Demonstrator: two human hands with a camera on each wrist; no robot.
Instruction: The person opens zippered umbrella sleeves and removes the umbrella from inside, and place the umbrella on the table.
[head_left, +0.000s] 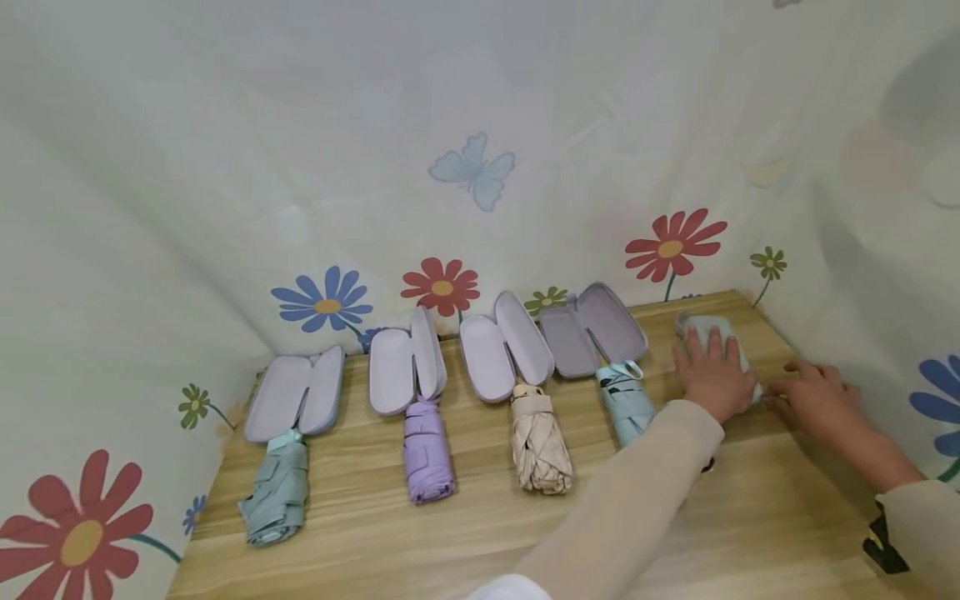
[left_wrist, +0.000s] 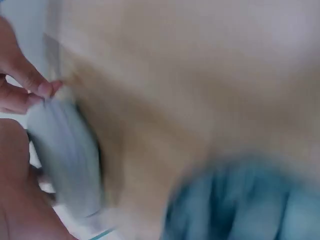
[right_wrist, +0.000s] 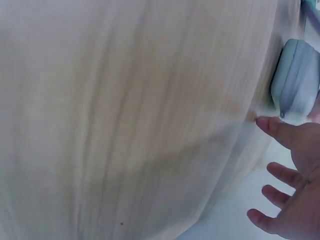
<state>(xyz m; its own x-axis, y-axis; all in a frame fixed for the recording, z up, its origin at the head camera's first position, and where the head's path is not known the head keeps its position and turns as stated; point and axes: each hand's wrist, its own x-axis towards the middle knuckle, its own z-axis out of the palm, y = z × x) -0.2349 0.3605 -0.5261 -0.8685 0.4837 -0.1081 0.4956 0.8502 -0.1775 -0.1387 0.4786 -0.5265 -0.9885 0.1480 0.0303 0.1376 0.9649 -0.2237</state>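
A closed pale grey-green zip case (head_left: pixel 712 325) lies near the table's right end. My left hand (head_left: pixel 712 375) rests across its top, fingers stretched forward and spread. At the case's near right end is my right hand (head_left: pixel 817 404). In the left wrist view, its thumb and forefinger (left_wrist: pixel 44 90) pinch the zipper pull at the case's end; the pull itself is mostly hidden. The right wrist view shows the case (right_wrist: pixel 295 77) and the other fingers (right_wrist: pixel 275 195) held apart. A folded blue umbrella (head_left: pixel 626 404) lies left of my left hand, partly behind its sleeve.
Several open cases stand along the back: grey-white (head_left: pixel 279 400), pale lilac (head_left: pixel 392 371), another pale one (head_left: pixel 486 358) and mauve (head_left: pixel 570 342). Before them lie folded umbrellas: green (head_left: pixel 277 492), purple (head_left: pixel 427 454), beige (head_left: pixel 540 446). Flower-printed cloth (head_left: pixel 472 100) surrounds the wooden table (head_left: pixel 375 542).
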